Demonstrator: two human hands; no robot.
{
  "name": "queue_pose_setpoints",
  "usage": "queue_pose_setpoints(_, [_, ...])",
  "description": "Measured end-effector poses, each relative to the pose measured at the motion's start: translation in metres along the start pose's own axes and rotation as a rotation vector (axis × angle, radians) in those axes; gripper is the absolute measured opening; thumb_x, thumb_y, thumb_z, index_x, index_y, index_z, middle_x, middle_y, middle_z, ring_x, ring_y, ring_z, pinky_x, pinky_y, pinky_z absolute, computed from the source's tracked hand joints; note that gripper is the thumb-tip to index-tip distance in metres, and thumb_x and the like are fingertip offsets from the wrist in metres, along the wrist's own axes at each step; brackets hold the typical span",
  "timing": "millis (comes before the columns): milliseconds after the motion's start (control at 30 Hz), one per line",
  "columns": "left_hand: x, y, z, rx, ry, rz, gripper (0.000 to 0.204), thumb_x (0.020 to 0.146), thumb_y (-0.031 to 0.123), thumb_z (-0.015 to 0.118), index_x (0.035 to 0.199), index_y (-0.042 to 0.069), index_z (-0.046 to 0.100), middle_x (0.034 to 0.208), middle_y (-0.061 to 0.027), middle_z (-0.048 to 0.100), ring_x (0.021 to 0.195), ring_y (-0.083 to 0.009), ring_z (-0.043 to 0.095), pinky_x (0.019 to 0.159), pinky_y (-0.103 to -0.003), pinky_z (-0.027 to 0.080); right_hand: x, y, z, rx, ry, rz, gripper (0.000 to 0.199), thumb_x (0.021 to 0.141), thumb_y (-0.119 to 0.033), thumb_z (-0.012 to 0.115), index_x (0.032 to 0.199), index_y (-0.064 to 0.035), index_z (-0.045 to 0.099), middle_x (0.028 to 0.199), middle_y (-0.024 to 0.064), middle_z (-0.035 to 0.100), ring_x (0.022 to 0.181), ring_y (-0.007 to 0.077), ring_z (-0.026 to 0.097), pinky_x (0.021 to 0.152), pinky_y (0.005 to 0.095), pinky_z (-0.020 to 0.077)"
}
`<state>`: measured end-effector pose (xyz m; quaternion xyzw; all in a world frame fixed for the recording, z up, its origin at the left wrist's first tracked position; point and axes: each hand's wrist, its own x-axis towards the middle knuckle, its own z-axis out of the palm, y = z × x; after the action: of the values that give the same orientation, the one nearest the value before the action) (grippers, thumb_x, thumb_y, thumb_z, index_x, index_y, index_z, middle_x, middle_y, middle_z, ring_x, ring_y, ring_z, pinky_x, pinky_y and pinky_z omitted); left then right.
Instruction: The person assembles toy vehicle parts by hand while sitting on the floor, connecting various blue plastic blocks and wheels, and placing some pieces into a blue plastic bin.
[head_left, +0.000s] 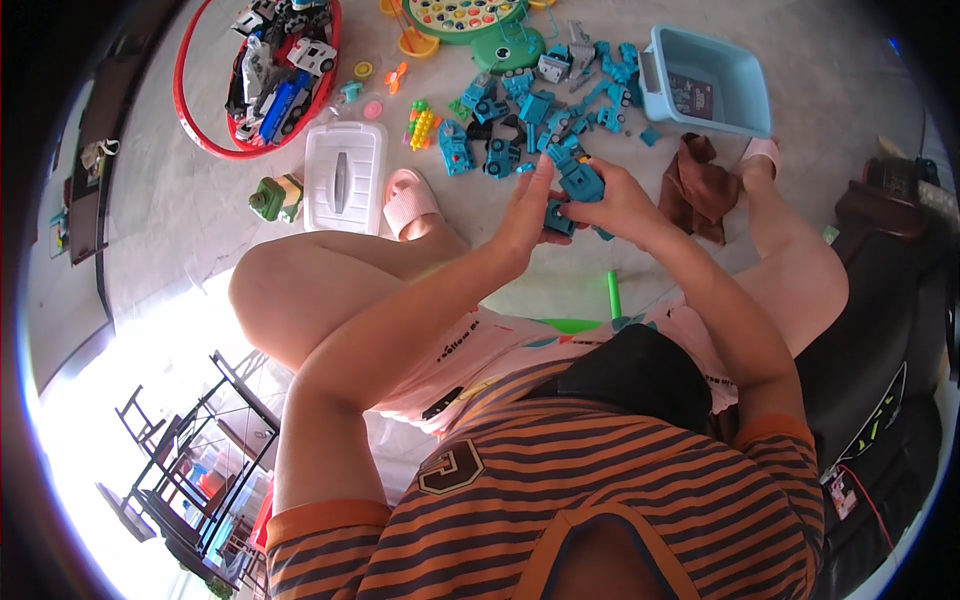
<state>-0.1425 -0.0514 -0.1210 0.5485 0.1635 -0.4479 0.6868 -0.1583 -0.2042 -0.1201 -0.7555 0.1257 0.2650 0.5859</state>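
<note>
Between my hands, above the floor and in front of my knees, is a teal toy vehicle (pixel 581 182) with jointed blocky parts. My left hand (pixel 524 218) grips it from the left, fingers partly hidden behind it. From the right, my right hand (pixel 622 205) closes on it with thumb and fingers. Just beyond lies a heap of similar teal toy pieces (pixel 538 105). A teal toy truck (pixel 456 150) and a darker-wheeled teal truck (pixel 500 157) rest at the heap's near left side.
A light blue bin (pixel 759 100) stands far right, with a brown cloth (pixel 697 188) nearer me. On the left are a white lid (pixel 340 220), a green toy vehicle (pixel 270 200) and a red-rimmed basket (pixel 181 85) of toy cars. A green toy game (pixel 508 48) lies far ahead.
</note>
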Motion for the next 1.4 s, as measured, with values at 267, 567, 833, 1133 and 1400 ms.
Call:
queue_pose_setpoints(267, [0.029, -0.006, -0.026, 0.204, 0.093, 0.049, 0.064, 0.08, 0.057, 0.042, 0.115, 0.004, 0.037, 0.1, -0.0125, 0.047, 0.077, -0.0214, 0.057, 0.055, -0.032, 0.051, 0.003, -0.002, -0.002, 0.005, 0.008, -0.033, 0.033, 0.064, -0.008, 0.069, 0.091, -0.0021, 0.051, 0.08, 0.0057, 0.058, 0.067, 0.0113, 0.056, 0.06, 0.0248, 0.0452])
queue_pose_setpoints(567, [0.131, -0.032, -0.164, 1.034, 0.767, 0.019, 0.082, 0.06, 0.044, 0.068, 0.121, 0.0, 0.036, 0.11, -0.0211, 0.049, 0.103, -0.0345, 0.049, 0.091, -0.037, 0.037, 0.001, -0.006, -0.009, 0.154, -0.035, -0.008, 0.034, 0.064, -0.007, 0.07, 0.092, -0.0025, 0.051, 0.08, 0.0045, 0.058, 0.068, 0.0103, 0.054, 0.059, 0.0232, 0.0434])
queue_pose_setpoints(833, [0.165, -0.044, -0.178, 0.926, 0.851, -0.037, 0.095, 0.048, 0.047, 0.075, 0.121, 0.001, 0.035, 0.118, -0.0202, 0.045, 0.108, -0.0337, 0.046, 0.092, -0.036, 0.037, -0.004, -0.017, -0.02, 0.314, -0.017, 0.035, 0.038, 0.061, -0.012, 0.072, 0.092, -0.0003, 0.053, 0.077, 0.0043, 0.055, 0.066, 0.0104, 0.051, 0.057, 0.024, 0.041])
queue_pose_setpoints(1133, [0.132, -0.003, -0.174, -0.147, 0.385, -0.006, 0.049, 0.07, 0.019, 0.066, 0.112, 0.008, 0.044, 0.103, -0.0094, 0.053, 0.09, -0.0254, 0.055, 0.07, -0.039, 0.05, -0.002, -0.025, -0.035, 0.408, 0.096, -0.036, 0.037, 0.062, -0.017, 0.072, 0.09, -0.001, 0.054, 0.076, 0.0054, 0.059, 0.066, 0.0123, 0.056, 0.058, 0.0242, 0.044])
queue_pose_setpoints(1400, [0.042, 0.098, -0.11, -0.212, -0.359, 0.321, 0.055, 0.071, 0.004, 0.057, 0.121, 0.01, 0.035, 0.122, -0.0142, 0.043, 0.111, -0.0333, 0.044, 0.083, -0.043, 0.043, -0.02, -0.045, -0.038, 0.684, 0.063, -0.09, 0.038, 0.064, -0.017, 0.07, 0.097, -0.0033, 0.056, 0.088, 0.0069, 0.059, 0.077, 0.0151, 0.058, 0.064, 0.0277, 0.0457])
